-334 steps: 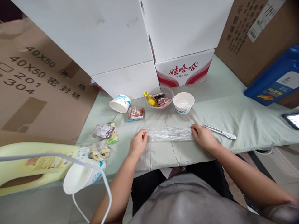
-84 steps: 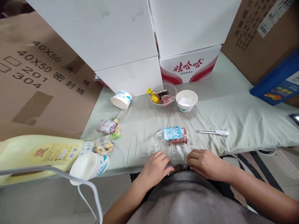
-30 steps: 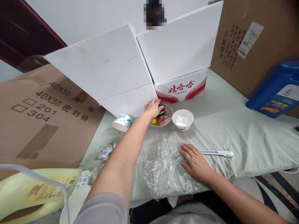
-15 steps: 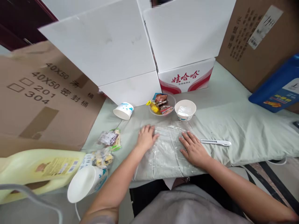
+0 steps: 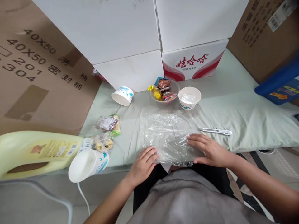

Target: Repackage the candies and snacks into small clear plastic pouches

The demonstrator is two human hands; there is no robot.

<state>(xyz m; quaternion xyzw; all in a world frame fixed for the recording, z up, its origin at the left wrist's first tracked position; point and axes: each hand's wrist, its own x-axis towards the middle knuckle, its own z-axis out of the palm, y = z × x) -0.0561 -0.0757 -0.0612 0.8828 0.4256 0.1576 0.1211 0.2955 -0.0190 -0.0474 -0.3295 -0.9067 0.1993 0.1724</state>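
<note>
A crumpled clear plastic sheet [image 5: 167, 132] lies on the green cloth-covered surface and hangs a little over its front edge. My left hand [image 5: 143, 165] is at its near left corner, holding nothing, fingers stretched out and touching the plastic; its thumb is hidden. On the near right side rests my right hand [image 5: 210, 151], open, with fingers extended over the plastic and thumb apart. Just beyond that hand is a white utility knife [image 5: 216, 131]. Behind the sheet stand a clear bowl of wrapped snacks [image 5: 163, 90] and an upright paper bowl [image 5: 189, 98] with something clear inside.
Two paper bowls lie tipped over, one at the back [image 5: 123, 95] and one at the front left [image 5: 87, 165]. Near them are snack packets [image 5: 108, 124] and a yellow jug [image 5: 39, 154]. White boxes [image 5: 130, 71], brown cartons [image 5: 44, 71] and a blue bottle [image 5: 280, 85] surround the surface.
Both hands have moved toward my body, from the middle of the plastic sheet to its near side. The sheet's near edge is now bunched at the table edge. My view has tilted down.
</note>
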